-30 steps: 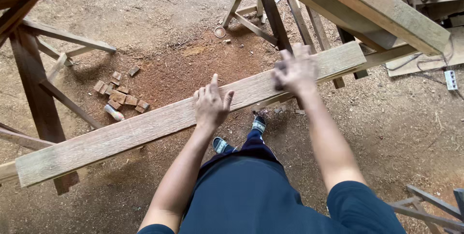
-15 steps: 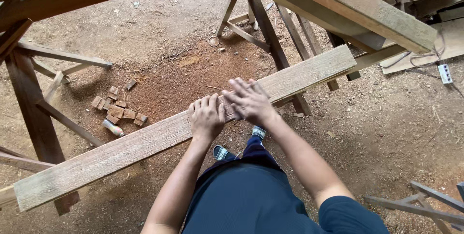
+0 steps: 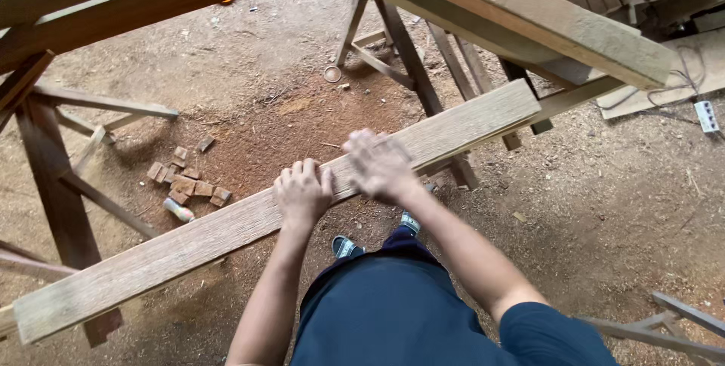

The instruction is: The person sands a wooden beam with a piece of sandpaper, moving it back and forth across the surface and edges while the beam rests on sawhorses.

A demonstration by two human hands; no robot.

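Long rough plank (image 3: 226, 234) on sawhorses, under both hands: left hand (image 3: 303, 192) flat, fingers together at near edge; right hand (image 3: 380, 166) spread, blurred, just beside; open dirt floor (image 3: 249, 109) beyond.

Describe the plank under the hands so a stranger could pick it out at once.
Start from the dirt floor strewn with sawdust, where wooden trestles stand. The plank lies across them, running from lower left to upper right, with the left hand and right hand on it. Unlike the beams above, it is pale, rough and lowest.
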